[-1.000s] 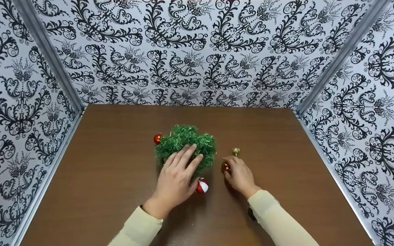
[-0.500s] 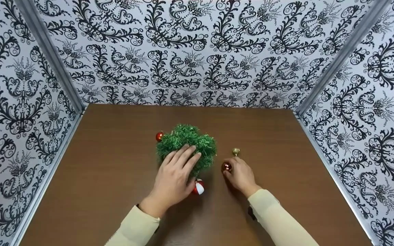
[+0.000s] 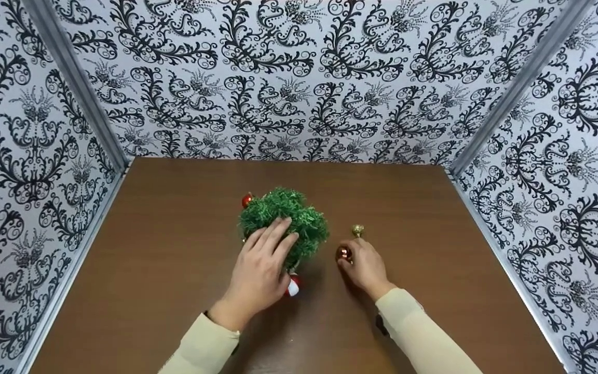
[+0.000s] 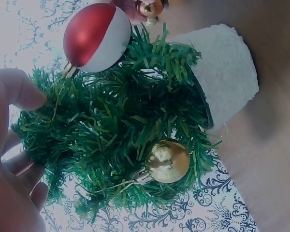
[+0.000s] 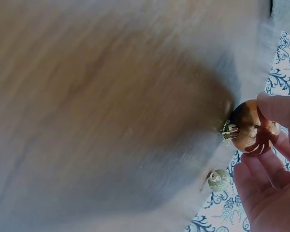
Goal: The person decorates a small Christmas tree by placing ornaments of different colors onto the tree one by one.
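A small green artificial Christmas tree [image 3: 307, 234] stands mid-table, its white base [image 4: 227, 77] showing in the left wrist view. My left hand [image 3: 257, 272] holds its top, thumb on one side and fingers spread over the branches. A red-and-white bauble [image 4: 96, 38] hangs near that thumb, and a shiny gold bauble [image 4: 169, 162] hangs lower down. On the tree's far left is a red bauble [image 3: 247, 200]. To the right of the tree, my right hand [image 3: 367, 266] grips a copper-coloured bauble [image 5: 251, 126] at the tabletop between thumb and fingers.
Just beyond my right hand lies a small gold bauble [image 3: 358, 229]. The brown wooden table [image 3: 174, 291] is bounded by black-and-white patterned walls [image 3: 299, 88] at the back and both sides, with grey metal strips in the corners.
My left hand has turned the tree clockwise as seen from above: the red-and-white bauble has shifted left, the red one back and to the right. The right hand stays in place with the copper-coloured bauble.
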A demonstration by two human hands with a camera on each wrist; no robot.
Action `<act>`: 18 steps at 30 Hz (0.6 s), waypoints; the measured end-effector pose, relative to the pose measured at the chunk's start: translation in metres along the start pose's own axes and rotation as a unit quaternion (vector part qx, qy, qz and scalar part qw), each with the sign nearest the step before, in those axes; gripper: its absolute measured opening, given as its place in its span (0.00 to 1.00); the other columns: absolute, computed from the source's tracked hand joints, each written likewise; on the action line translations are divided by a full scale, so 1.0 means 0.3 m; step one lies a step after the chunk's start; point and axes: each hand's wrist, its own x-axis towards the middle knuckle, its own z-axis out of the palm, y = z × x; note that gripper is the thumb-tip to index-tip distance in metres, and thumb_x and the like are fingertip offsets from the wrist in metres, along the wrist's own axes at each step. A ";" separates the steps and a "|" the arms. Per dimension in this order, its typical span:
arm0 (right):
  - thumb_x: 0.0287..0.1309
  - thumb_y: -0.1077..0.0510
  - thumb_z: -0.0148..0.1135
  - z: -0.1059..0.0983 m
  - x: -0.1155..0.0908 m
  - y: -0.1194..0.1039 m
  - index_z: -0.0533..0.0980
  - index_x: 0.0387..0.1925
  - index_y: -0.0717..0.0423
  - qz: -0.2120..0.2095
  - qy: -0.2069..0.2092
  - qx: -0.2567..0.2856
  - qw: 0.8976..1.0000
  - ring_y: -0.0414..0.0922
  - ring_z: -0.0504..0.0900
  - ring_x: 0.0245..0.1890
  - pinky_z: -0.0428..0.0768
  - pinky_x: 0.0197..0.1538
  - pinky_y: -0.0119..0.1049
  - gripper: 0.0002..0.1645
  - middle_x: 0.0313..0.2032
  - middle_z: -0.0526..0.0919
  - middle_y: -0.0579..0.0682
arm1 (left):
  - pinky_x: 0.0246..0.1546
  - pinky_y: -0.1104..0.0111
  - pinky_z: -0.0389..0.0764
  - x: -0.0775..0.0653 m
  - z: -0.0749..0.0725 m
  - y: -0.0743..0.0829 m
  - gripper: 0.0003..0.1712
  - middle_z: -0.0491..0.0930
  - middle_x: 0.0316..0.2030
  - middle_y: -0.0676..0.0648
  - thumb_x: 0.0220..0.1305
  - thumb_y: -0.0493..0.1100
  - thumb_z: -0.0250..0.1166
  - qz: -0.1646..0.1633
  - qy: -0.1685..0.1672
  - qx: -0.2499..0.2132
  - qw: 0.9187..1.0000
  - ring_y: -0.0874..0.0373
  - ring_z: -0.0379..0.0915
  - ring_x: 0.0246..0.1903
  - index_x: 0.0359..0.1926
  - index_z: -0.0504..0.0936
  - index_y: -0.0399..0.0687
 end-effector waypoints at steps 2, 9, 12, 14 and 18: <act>0.54 0.56 0.75 0.000 -0.001 0.002 0.80 0.53 0.55 0.001 -0.001 0.000 1.000 0.55 0.79 0.49 0.77 0.53 0.53 0.24 0.47 0.81 0.53 | 0.65 0.53 0.63 0.000 0.001 -0.001 0.43 0.64 0.71 0.42 0.42 0.39 0.73 -0.001 -0.001 0.003 1.000 0.48 0.59 0.70 0.65 0.73 0.42; 0.54 0.56 0.75 -0.002 0.000 -0.001 0.80 0.53 0.54 0.003 -0.005 0.000 1.000 0.56 0.79 0.50 0.76 0.53 0.54 0.24 0.48 0.81 0.54 | 0.65 0.53 0.63 -0.007 0.001 -0.009 0.40 0.62 0.72 0.41 0.42 0.38 0.71 -0.003 0.003 -0.003 1.000 0.48 0.59 0.70 0.63 0.75 0.43; 0.54 0.55 0.75 -0.002 0.000 -0.001 0.80 0.53 0.54 0.002 0.001 -0.001 1.000 0.55 0.79 0.50 0.77 0.53 0.54 0.25 0.48 0.81 0.54 | 0.66 0.52 0.63 -0.007 -0.003 -0.012 0.39 0.62 0.72 0.42 0.43 0.36 0.68 -0.005 0.003 -0.008 1.000 0.47 0.59 0.70 0.62 0.76 0.44; 0.54 0.55 0.75 -0.001 0.000 0.000 0.80 0.53 0.53 0.003 0.003 -0.004 1.000 0.55 0.79 0.50 0.77 0.53 0.54 0.25 0.48 0.81 0.53 | 0.66 0.53 0.62 -0.007 -0.007 -0.013 0.39 0.62 0.72 0.43 0.43 0.35 0.66 -0.009 0.001 -0.013 1.000 0.48 0.58 0.70 0.63 0.76 0.45; 0.54 0.54 0.75 0.002 -0.001 0.004 0.80 0.53 0.53 0.005 0.003 -0.006 1.000 0.54 0.79 0.50 0.77 0.53 0.53 0.25 0.48 0.81 0.52 | 0.67 0.53 0.62 -0.009 -0.014 -0.016 0.41 0.63 0.72 0.45 0.44 0.33 0.62 -0.016 -0.007 -0.023 1.000 0.50 0.58 0.71 0.66 0.74 0.45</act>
